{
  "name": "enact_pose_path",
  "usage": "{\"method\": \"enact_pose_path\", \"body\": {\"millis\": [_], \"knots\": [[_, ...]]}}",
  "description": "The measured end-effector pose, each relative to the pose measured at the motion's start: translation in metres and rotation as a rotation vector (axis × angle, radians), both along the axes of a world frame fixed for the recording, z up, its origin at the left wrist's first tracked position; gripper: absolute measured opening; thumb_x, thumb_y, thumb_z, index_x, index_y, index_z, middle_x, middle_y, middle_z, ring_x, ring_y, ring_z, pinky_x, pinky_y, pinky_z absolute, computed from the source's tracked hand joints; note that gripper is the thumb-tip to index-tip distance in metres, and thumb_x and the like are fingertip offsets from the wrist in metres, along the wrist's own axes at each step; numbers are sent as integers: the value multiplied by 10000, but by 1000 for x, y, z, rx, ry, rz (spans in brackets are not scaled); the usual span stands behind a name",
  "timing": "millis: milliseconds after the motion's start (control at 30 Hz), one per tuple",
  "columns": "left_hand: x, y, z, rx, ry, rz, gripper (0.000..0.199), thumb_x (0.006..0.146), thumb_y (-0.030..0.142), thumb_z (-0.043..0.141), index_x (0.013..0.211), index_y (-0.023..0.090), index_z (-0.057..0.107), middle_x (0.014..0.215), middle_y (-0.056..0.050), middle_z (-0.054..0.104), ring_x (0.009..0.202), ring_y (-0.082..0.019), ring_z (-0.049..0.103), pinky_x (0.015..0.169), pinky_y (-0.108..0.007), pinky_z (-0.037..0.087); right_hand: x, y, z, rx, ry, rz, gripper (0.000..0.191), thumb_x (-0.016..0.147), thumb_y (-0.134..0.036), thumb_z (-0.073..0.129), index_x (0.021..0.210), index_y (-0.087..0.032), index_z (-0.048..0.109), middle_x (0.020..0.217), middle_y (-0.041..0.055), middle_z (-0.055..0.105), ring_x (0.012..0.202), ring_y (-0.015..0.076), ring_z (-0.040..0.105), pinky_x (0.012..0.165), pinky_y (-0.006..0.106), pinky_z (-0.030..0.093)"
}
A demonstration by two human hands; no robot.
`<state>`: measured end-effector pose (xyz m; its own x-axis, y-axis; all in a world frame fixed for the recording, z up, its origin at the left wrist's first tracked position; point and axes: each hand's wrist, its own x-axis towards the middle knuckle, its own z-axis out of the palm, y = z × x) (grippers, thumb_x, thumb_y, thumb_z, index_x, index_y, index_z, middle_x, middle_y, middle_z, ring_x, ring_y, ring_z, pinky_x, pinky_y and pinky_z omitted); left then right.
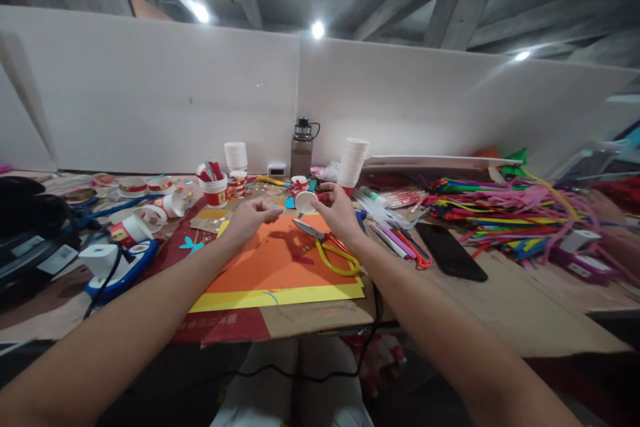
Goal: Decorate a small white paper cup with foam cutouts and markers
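My right hand [336, 208] is closed on a small white paper cup piece [305, 202], its round side facing me. My left hand [254, 219] hovers to the left of it, fingers pressed together; whether a small thing sits between them is too small to tell. Below the hands lie orange sheets [260, 257] on yellow sheets [320, 293]. Scissors [337, 257] with yellow and orange handles rest on the paper under my right hand. A small red and white cup [299, 184] stands just behind the held piece, with blue pieces beside it.
Behind stand a bottle [302, 150] and stacks of white cups [354, 161]. Right are markers [400, 240], a black phone [451, 252] and colourful pipe cleaners [510, 210]. Left are a cup with red tools [213, 188], cut cups [131, 230] and a blue power strip [123, 275].
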<state>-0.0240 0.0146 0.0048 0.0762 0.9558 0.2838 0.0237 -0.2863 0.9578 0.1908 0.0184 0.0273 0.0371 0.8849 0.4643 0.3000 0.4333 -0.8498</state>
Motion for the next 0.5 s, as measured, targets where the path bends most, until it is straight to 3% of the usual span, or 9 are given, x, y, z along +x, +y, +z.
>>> {"method": "enact_pose_path", "body": {"millis": [133,267,500], "knots": [[1,-1,1,-23,4,-29,314,659,424,782,612,150,636,631,-24,659,616,-120,554,644,-269,418,-13,5,8,56,10,43,403,735,-278,671,1086,-186,497,900,30,641,796,159,607,725,305,487],[2,1,2,-76,-38,-77,302,690,433,753,770,142,731,782,-69,719,721,-142,604,726,-286,444,-14,2,-4,59,-25,29,376,763,-300,663,1092,-190,519,908,34,642,792,159,600,724,309,482],[4,4,1,-131,-179,-50,370,599,368,822,883,158,713,890,-51,707,818,-148,614,790,-290,442,0,-5,-16,29,0,46,382,765,-312,673,1084,-195,498,815,8,611,737,155,585,668,295,467]]}}
